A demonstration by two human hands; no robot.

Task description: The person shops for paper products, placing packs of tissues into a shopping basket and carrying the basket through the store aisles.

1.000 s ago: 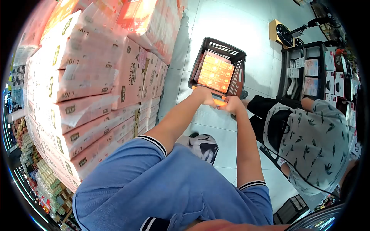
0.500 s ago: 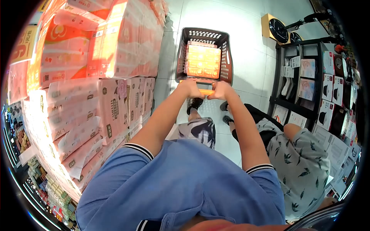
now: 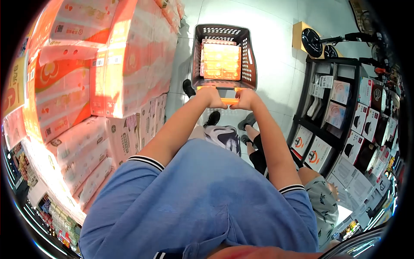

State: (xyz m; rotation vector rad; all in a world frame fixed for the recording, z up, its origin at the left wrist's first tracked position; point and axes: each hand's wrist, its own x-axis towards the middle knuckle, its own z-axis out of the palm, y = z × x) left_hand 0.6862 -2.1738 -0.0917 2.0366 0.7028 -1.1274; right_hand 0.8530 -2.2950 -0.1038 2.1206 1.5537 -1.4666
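Ahead of me stands a dark brown shopping basket cart (image 3: pixel 252 64) with perforated walls. Its orange handle (image 3: pixel 230 101) runs across the near side. My left hand (image 3: pixel 210 96) is wrapped round the handle's left part, and my right hand (image 3: pixel 246 99) grips the right part. Both hands are closed, with a short stretch of orange bar between them. Inside the basket lies an orange multipack (image 3: pixel 222 61), looking like tissue packs. The undersides of my fingers are hidden.
Tall stacks of orange packs (image 3: pixel 64 90) and pink tissue packs (image 3: pixel 84 151) line my left. To the right are a black display rack (image 3: pixel 302 112) and boxed goods (image 3: pixel 360 116). Round black pans (image 3: pixel 311 42) stand further ahead. A person in leaf-print clothing (image 3: pixel 321 203) is close at my right.
The stacks and rack have shifted in view as I move forward with the cart. The person at my right has dropped further back. Both hands stay on the handle.
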